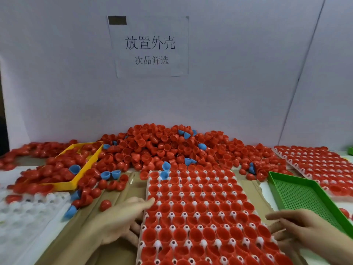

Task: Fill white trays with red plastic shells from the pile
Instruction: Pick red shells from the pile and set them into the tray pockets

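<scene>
L hand [122,219] & R hand [305,230] flank white tray [150,205], full w/ red shells [200,209].

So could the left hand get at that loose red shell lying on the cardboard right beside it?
Probably yes. The left hand rests open at the tray's left edge, and the red shell lies alone on bare cardboard just to its left, with nothing between them.

Filled tray [193,176] before the pile [162,146], hands at its sides
</scene>
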`<action>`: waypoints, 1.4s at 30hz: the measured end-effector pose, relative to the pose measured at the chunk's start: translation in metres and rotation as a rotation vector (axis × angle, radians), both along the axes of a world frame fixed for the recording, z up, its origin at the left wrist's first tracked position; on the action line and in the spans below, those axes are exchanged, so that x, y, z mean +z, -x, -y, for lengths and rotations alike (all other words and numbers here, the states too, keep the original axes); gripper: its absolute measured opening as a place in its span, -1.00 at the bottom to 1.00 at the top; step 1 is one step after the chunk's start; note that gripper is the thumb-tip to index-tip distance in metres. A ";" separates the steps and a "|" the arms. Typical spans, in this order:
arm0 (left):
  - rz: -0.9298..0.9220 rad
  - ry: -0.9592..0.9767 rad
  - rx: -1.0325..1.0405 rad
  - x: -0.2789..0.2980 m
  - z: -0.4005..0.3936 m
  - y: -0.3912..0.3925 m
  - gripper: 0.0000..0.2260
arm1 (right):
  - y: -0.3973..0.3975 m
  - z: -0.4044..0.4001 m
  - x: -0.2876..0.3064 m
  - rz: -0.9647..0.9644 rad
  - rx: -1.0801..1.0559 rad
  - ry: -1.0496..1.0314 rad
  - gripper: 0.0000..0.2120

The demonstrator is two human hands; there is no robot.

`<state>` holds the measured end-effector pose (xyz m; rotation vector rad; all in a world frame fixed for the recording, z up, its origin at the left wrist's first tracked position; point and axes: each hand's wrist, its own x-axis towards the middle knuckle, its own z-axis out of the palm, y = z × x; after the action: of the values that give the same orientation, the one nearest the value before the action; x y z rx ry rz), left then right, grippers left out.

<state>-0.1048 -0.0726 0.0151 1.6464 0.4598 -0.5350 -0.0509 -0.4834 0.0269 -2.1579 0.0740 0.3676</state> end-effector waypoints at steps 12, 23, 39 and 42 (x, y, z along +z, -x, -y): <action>0.058 -0.096 -0.005 -0.008 -0.004 -0.006 -0.65 | -0.068 -0.179 0.031 0.647 0.618 0.334 -0.54; 0.065 -0.057 -0.087 -0.006 -0.009 -0.004 -0.67 | -0.105 -0.260 -0.010 0.646 0.828 0.506 -0.28; 0.061 -0.046 -0.170 -0.003 -0.011 -0.001 -0.67 | -0.116 -0.271 0.002 0.825 0.688 0.273 -0.75; 0.058 -0.024 -0.201 -0.004 -0.012 -0.001 -0.67 | -0.105 -0.285 -0.001 0.866 0.792 0.267 -0.80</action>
<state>-0.1040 -0.0605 0.0106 1.7370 0.2597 -0.6302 0.0543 -0.1989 0.0261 -2.3495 -1.2955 -0.1846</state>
